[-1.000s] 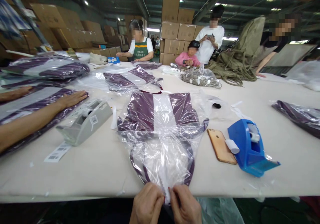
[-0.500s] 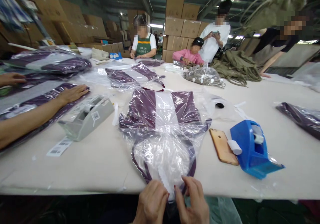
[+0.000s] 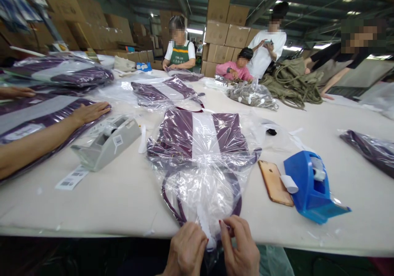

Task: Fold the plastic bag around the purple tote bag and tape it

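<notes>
A purple bag (image 3: 175, 134) with a white band (image 3: 205, 134) across it lies inside a clear plastic bag (image 3: 212, 189) in front of me. Its purple handles (image 3: 168, 196) show through the film toward the table's front edge. My left hand (image 3: 187, 249) is closed on the gathered near end of the plastic bag. Just right of it, my right hand (image 3: 240, 245) pinches at the same end, thumb and forefinger together on the film's edge. A narrow white strip (image 3: 202, 218) runs up from beside my left fingertips.
A blue tape dispenser (image 3: 303, 181) and a gold phone (image 3: 272, 181) stand right. A grey tape dispenser (image 3: 112, 140) and a barcode label (image 3: 72, 178) are left, beside a co-worker's arm (image 3: 52, 142) on wrapped purple bags. Olive bags (image 3: 292, 81) lie at back right.
My right hand has shifted slightly up, its fingertips a little farther from my left. At back right, a person has lowered a raised olive bag onto the pile.
</notes>
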Action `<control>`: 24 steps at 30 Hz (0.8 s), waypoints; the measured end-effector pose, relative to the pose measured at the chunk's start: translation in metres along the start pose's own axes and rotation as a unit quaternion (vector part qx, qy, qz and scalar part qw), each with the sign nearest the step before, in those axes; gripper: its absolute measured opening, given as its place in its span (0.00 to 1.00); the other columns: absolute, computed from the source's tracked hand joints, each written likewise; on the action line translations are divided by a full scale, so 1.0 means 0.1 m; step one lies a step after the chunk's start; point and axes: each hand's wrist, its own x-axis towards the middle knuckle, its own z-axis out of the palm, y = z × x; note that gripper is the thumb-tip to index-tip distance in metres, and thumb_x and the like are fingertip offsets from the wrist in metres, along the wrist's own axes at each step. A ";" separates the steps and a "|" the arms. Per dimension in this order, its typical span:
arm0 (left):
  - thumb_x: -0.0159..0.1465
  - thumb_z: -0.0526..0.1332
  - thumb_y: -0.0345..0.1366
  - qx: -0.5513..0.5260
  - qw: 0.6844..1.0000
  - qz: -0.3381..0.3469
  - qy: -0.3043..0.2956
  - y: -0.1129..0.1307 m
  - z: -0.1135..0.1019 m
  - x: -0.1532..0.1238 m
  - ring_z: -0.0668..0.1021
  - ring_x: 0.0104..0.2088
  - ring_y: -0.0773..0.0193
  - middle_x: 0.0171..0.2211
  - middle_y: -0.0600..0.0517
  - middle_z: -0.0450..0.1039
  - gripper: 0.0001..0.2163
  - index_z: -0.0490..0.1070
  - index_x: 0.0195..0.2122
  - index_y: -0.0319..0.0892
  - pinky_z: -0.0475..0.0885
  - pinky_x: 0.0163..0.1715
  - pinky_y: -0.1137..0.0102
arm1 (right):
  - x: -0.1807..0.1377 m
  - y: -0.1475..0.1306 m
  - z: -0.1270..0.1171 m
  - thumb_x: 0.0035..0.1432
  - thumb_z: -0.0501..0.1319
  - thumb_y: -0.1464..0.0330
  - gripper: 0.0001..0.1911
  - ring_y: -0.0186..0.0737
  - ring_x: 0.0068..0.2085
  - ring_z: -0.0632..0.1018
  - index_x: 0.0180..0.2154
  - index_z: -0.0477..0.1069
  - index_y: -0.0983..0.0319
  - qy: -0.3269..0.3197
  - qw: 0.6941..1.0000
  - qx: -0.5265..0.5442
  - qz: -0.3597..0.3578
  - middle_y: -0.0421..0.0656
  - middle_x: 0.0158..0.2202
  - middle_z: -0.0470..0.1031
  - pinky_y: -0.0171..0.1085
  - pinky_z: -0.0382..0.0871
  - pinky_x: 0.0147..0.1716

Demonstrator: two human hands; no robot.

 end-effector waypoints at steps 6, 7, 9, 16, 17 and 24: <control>0.61 0.51 0.20 -0.001 1.000 0.027 0.012 -0.02 0.03 -0.02 0.69 0.28 0.64 0.26 0.50 0.64 0.08 0.63 0.33 0.39 0.66 0.27 0.71 | 0.50 -0.21 0.20 0.61 0.55 0.59 0.14 0.42 0.35 0.73 0.41 0.64 0.63 0.009 0.995 -0.093 -0.019 0.47 0.35 0.70 0.38 0.68 0.32; 0.61 0.51 0.20 0.001 0.999 0.031 0.015 -0.03 0.04 -0.02 0.69 0.28 0.64 0.26 0.50 0.64 0.08 0.63 0.33 0.39 0.65 0.27 0.71 | 0.58 -0.23 0.25 0.60 0.55 0.58 0.15 0.42 0.33 0.73 0.40 0.64 0.63 0.000 0.992 -0.123 -0.023 0.47 0.33 0.70 0.38 0.67 0.31; 0.61 0.50 0.20 0.006 0.999 0.028 0.022 -0.02 0.05 -0.01 0.68 0.28 0.65 0.26 0.51 0.63 0.09 0.63 0.32 0.39 0.64 0.26 0.71 | 0.70 -0.24 0.32 0.59 0.54 0.63 0.10 0.42 0.29 0.71 0.37 0.65 0.63 -0.018 0.982 -0.187 -0.037 0.45 0.29 0.69 0.38 0.63 0.28; 0.60 0.50 0.20 0.023 0.998 0.041 0.031 -0.01 0.07 0.03 0.66 0.27 0.64 0.24 0.50 0.62 0.09 0.63 0.29 0.38 0.63 0.26 0.71 | 0.55 -0.11 0.12 0.56 0.49 0.73 0.09 0.38 0.23 0.70 0.32 0.67 0.61 -0.028 0.971 -0.236 -0.022 0.40 0.24 0.69 0.35 0.58 0.25; 0.60 0.50 0.20 0.026 0.998 0.040 0.035 0.00 0.07 0.02 0.66 0.27 0.64 0.24 0.51 0.61 0.09 0.63 0.29 0.38 0.63 0.26 0.71 | 0.49 -0.09 0.07 0.56 0.49 0.73 0.09 0.37 0.23 0.71 0.32 0.67 0.60 -0.036 0.974 -0.225 -0.018 0.40 0.24 0.70 0.35 0.59 0.24; 0.61 0.48 0.20 0.007 1.000 0.012 0.021 0.03 0.05 0.01 0.69 0.31 0.66 0.30 0.49 0.64 0.09 0.65 0.32 0.38 0.68 0.28 0.74 | -0.09 -0.01 -0.03 0.62 0.52 0.70 0.06 0.34 0.27 0.75 0.36 0.67 0.61 -0.020 0.995 -0.096 -0.003 0.40 0.27 0.72 0.31 0.66 0.29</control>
